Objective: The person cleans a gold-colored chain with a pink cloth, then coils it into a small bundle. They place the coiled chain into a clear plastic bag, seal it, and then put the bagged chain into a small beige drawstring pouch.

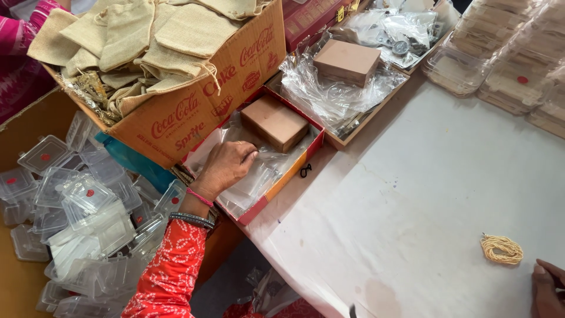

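Note:
My left hand point(228, 166), in a red patterned sleeve with bangles at the wrist, reaches into a shallow red-rimmed box point(257, 206). Its curled fingertips pinch a clear plastic pouch point(262, 172) from the stack lying there. A brown rectangular block point(274, 122) sits in the same box, just beyond the fingers. My right hand point(547, 288) is only partly in view at the bottom right corner, resting on the white table cover point(424, 194). A small coil of cream bead string point(501, 248) lies just left of it, not touched.
A cardboard carton point(194, 112) full of beige cloth pouches stands behind my left hand. A second tray point(365, 126) holds crumpled plastic and another brown block point(347, 60). Several clear plastic cases point(88, 200) lie heaped at the left; stacked trays point(506, 65) at the back right. Someone's pink sleeve point(17, 65) shows top left.

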